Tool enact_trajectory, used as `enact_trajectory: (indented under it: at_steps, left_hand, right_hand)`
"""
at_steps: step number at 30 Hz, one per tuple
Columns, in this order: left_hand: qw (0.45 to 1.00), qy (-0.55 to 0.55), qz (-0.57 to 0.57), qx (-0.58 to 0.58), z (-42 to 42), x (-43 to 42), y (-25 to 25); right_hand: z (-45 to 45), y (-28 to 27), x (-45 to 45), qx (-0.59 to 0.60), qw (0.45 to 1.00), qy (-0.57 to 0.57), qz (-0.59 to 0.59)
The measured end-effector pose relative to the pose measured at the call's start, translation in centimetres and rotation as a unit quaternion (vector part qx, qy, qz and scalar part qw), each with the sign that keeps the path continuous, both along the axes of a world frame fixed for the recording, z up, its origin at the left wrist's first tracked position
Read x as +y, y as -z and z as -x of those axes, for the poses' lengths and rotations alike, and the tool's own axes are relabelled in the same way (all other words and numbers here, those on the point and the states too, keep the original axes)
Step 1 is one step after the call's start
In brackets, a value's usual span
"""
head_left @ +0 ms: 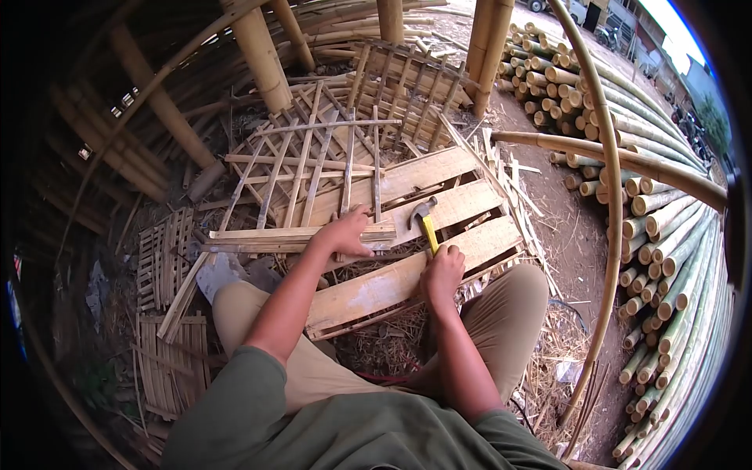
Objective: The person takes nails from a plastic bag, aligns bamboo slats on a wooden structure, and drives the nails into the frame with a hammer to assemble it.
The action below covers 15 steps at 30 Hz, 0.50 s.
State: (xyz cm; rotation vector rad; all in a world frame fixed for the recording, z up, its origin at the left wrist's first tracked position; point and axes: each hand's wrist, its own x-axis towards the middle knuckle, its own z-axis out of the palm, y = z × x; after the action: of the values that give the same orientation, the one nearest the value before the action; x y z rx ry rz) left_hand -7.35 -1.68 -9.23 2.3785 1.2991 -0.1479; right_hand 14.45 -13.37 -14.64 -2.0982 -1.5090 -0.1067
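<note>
My right hand (pixel 444 270) is closed around the yellow handle of a claw hammer (pixel 428 227), whose dark metal head points away from me above the wooden planks. My left hand (pixel 347 233) lies across a row of flat bamboo slats (pixel 274 233), with its thumb on the near side and fingers on the far side. Beyond it, a lattice of crossed bamboo strips (pixel 313 160) leans over the work surface. The wide, pale planks (pixel 368 291) between my knees have gaps between them. My left palm and part of its grip are hidden.
Stacked bamboo poles (pixel 658 243) fill the right side. A bent bamboo pole (pixel 611 157) and a horizontal pole (pixel 627 160) stand close on my right. Upright bamboo posts (pixel 254 59) rise ahead. Small slatted panels (pixel 168 356) lie at the left, among scraps and straw.
</note>
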Motion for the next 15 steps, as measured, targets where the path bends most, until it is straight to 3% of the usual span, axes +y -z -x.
enact_trajectory:
  at_steps: [5,7,11,14,15]
  left_hand:
    - [1.000,0.008,0.023,0.007,0.0,0.4,-0.9]
    - [0.996,0.022,0.051,-0.068,0.5,0.7,-1.3]
    - [0.995,-0.003,0.011,-0.102,1.4,-0.3,-1.3]
    - [0.980,-0.111,-0.011,-0.163,2.5,-1.1,-2.9]
    - [0.960,-0.150,-0.076,-0.222,3.6,-0.9,-2.7]
  right_hand:
    - [0.0,-0.7,0.0,0.011,0.999,-0.003,0.034]
    - [0.1,-0.8,0.1,0.003,0.999,0.002,0.051]
    - [0.3,-0.7,0.2,-0.016,0.998,0.008,0.062]
    - [0.3,-0.6,0.1,-0.023,0.998,0.006,0.066]
    - [0.3,-1.5,-0.1,0.006,0.995,-0.004,0.100]
